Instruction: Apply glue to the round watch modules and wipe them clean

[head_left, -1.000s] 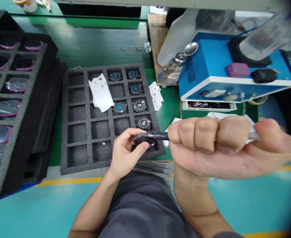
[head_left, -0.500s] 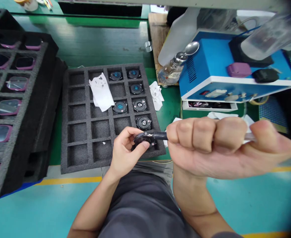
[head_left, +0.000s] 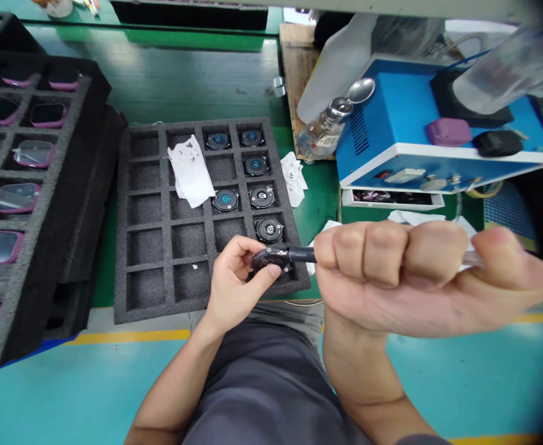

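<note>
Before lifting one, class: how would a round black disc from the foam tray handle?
The disc probably feels stiff and light, being small and flat. Stood on edge, it could roll. Each sits in its own foam tray cell, so it may be fragile.

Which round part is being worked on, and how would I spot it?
Find the black foam tray's near right corner. There the left hand pinches a round dark disc. Unlike similar discs in the pockets, it is held up, a black tool touching it.
</note>
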The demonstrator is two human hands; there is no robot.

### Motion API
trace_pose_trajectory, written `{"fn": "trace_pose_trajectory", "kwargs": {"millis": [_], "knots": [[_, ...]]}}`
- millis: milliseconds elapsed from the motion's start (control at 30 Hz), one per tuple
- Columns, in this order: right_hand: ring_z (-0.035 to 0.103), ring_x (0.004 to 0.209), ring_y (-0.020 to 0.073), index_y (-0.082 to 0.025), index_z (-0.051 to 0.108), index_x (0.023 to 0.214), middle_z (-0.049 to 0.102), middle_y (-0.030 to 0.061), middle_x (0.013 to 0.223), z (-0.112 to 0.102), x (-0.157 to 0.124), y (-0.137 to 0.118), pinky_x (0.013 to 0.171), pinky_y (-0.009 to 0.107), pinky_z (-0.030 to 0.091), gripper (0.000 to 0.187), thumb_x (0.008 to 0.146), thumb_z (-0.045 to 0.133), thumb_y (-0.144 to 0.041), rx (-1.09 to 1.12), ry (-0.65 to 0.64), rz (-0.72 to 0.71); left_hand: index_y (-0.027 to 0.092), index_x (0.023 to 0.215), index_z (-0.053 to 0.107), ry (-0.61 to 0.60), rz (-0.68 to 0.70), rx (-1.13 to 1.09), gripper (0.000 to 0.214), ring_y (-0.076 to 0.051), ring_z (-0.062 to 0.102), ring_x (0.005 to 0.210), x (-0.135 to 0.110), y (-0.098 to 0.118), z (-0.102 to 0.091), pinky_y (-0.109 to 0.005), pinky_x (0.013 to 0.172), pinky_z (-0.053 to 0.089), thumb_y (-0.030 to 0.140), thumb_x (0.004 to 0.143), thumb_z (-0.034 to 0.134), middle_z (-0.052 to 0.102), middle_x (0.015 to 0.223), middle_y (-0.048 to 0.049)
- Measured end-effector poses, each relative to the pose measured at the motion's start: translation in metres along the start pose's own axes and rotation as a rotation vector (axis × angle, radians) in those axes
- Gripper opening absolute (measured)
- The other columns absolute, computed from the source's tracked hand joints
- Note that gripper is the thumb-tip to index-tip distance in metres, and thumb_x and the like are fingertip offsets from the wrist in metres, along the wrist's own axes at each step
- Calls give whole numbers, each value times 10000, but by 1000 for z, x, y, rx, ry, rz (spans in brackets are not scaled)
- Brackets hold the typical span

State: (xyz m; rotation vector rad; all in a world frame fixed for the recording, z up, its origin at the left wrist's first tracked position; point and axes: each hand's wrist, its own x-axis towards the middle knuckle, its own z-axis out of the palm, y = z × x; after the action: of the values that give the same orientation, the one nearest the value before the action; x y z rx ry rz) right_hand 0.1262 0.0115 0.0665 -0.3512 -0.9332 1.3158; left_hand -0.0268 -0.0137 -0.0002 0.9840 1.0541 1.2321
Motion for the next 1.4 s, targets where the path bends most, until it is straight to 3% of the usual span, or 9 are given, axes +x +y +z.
{"fn": "trace_pose_trajectory", "kwargs": {"millis": [167,267,400,533,767,967,1200,1400], "knots": [[192,362,96,-214,172,535,200,-59,399,-1,0,-1,421,309,317,602,1007,401,-510,3,-25,-9,186,885,617,-6,-16,-31,260,-124,582,746,-1,1,1,-225,696,482,232,747,834,621,808,0],[192,377,96,-208,163,538,206,-56,413,2,-1,-4,442,314,324,602,1022,405,-470,-24,66,36,185,881,614,-10,-11,-46,252,-122,581,751,-1,1,0,-223,704,479,213,753,829,622,812,1],[187,379,99,-211,184,529,201,-59,411,3,-3,-6,438,313,318,599,1005,446,-462,-21,31,18,188,878,608,-13,6,-53,251,-118,586,757,0,0,0,-220,710,479,203,754,826,622,816,5],[189,385,98,-210,187,543,227,-56,420,0,-3,-5,454,313,318,578,992,474,-435,-38,76,35,190,871,602,-4,3,-45,271,-129,595,763,0,0,0,-234,716,490,229,743,837,628,830,-3],[183,355,95,-218,185,528,188,-61,400,-5,2,-4,409,303,296,583,988,394,-508,-19,-47,-15,194,864,595,-3,10,-70,274,-128,602,766,0,0,1,-236,725,501,225,746,840,634,830,-3],[180,396,99,-209,160,539,198,-58,436,2,-4,-10,448,316,298,598,1006,454,-438,-34,91,62,195,853,592,0,12,-81,284,-130,607,776,1,0,1,-241,733,506,227,739,850,637,838,-6],[206,390,95,-217,164,558,211,-62,436,-3,-4,-9,443,314,317,567,961,506,-421,-29,6,9,193,851,594,1,24,-96,281,-129,605,780,1,0,1,-238,737,506,218,738,850,639,844,-8],[208,366,91,-212,180,533,222,-55,414,-5,2,-9,418,311,304,564,994,353,-488,-30,-77,-6,184,852,606,-12,47,-160,259,-105,600,780,1,-3,0,-198,730,504,148,742,837,642,851,-2]]}}
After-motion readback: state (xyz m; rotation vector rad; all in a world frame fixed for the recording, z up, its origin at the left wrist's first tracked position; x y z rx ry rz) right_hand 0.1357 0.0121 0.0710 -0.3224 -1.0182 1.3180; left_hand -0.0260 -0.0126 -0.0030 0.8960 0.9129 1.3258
